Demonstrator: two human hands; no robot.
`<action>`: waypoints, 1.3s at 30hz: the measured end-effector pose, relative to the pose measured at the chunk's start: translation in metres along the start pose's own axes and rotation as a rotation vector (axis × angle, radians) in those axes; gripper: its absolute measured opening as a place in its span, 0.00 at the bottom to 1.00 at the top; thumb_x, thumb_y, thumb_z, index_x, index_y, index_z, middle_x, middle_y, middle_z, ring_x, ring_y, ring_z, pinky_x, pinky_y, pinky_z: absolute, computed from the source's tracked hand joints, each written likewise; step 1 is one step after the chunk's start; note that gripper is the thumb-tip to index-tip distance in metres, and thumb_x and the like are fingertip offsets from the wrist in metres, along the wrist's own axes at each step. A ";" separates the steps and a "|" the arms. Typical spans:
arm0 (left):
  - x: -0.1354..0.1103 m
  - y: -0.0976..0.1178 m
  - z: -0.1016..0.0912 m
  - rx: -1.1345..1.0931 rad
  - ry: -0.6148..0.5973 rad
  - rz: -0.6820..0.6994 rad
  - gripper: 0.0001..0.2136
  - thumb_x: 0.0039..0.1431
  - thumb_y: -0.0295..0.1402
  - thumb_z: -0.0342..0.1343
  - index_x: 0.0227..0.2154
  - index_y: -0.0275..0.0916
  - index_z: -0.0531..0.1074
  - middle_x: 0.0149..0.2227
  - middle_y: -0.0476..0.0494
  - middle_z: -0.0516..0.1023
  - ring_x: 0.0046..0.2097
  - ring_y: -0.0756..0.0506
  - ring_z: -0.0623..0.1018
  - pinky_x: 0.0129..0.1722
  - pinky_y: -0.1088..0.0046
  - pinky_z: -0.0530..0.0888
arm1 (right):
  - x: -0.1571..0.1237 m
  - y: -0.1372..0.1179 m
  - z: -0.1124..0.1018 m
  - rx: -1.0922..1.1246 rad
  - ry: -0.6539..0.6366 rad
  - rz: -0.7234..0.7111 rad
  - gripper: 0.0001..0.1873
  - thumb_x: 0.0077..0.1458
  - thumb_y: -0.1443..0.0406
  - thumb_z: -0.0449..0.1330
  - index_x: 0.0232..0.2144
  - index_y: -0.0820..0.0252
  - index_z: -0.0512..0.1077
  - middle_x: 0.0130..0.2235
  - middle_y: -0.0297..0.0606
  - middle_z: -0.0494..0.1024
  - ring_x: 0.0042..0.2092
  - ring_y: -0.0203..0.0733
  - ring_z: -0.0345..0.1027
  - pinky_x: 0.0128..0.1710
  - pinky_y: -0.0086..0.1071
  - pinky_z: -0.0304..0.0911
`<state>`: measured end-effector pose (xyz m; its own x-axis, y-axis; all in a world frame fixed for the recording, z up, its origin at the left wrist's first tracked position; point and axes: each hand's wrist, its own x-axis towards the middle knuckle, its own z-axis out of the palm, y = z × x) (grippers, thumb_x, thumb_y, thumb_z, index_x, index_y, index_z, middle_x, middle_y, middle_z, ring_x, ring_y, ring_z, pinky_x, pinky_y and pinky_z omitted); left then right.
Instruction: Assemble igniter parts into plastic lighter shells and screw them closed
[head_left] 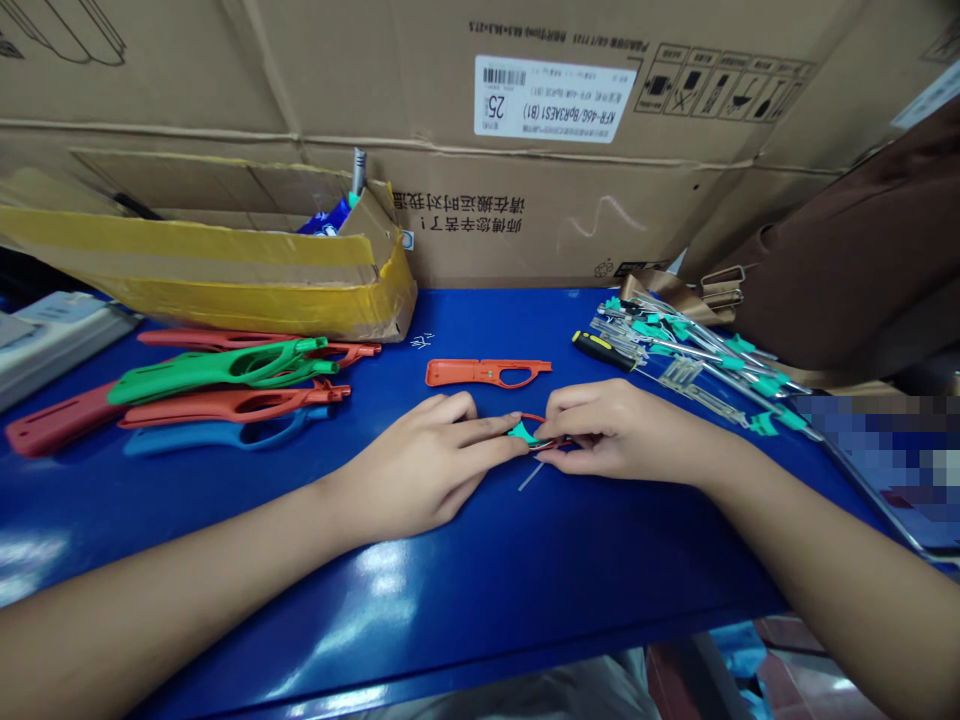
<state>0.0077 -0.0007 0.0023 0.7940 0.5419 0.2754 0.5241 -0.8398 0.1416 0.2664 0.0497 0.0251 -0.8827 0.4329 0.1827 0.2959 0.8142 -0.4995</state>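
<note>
At the middle of the table, my left hand (427,460) and my right hand (622,430) meet over a red-orange lighter casing that is mostly hidden beneath them. The left fingers press on a teal trigger (523,432) and the casing around it. My right thumb and fingers pinch the casing's other end. A short, thin, clear tube (531,476) sticks out below the fingertips. Just beyond my hands lies another orange half casing (487,373), its inner side facing up.
Red, blue and green lighter casings (217,370) are piled at left before a yellow-taped carton (300,295). Small white pins (422,341) lie near it. At right are a black-yellow screwdriver (602,349) and metal rods with teal triggers (675,330). A large cardboard box (345,90) stands behind.
</note>
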 end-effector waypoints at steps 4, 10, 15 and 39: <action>-0.001 0.000 0.001 -0.011 0.001 -0.009 0.17 0.70 0.26 0.48 0.58 0.41 0.70 0.62 0.45 0.74 0.45 0.41 0.70 0.48 0.61 0.73 | -0.001 0.002 0.001 -0.010 -0.013 -0.008 0.09 0.65 0.68 0.59 0.37 0.64 0.80 0.33 0.39 0.76 0.33 0.34 0.70 0.34 0.27 0.62; -0.002 -0.001 0.002 -0.018 -0.004 -0.010 0.17 0.71 0.27 0.48 0.59 0.41 0.70 0.63 0.46 0.73 0.45 0.42 0.70 0.48 0.60 0.73 | -0.002 0.003 0.001 -0.005 -0.021 -0.025 0.09 0.65 0.68 0.59 0.38 0.64 0.80 0.34 0.39 0.76 0.33 0.34 0.70 0.34 0.27 0.62; -0.003 -0.001 0.003 -0.022 0.006 -0.015 0.17 0.71 0.27 0.48 0.60 0.41 0.69 0.62 0.45 0.73 0.45 0.42 0.70 0.48 0.61 0.73 | -0.001 0.004 0.001 -0.001 -0.017 -0.026 0.08 0.64 0.70 0.59 0.36 0.65 0.80 0.34 0.39 0.76 0.33 0.34 0.69 0.34 0.27 0.61; -0.001 -0.001 0.004 -0.045 0.033 -0.029 0.15 0.72 0.29 0.48 0.57 0.40 0.70 0.60 0.44 0.76 0.44 0.42 0.70 0.46 0.63 0.73 | -0.001 0.002 0.002 -0.005 0.001 -0.014 0.10 0.65 0.70 0.59 0.34 0.66 0.79 0.32 0.39 0.75 0.33 0.35 0.69 0.34 0.28 0.62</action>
<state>0.0079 -0.0002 -0.0015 0.7678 0.5654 0.3013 0.5319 -0.8247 0.1922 0.2673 0.0500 0.0219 -0.8862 0.4223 0.1907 0.2857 0.8220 -0.4926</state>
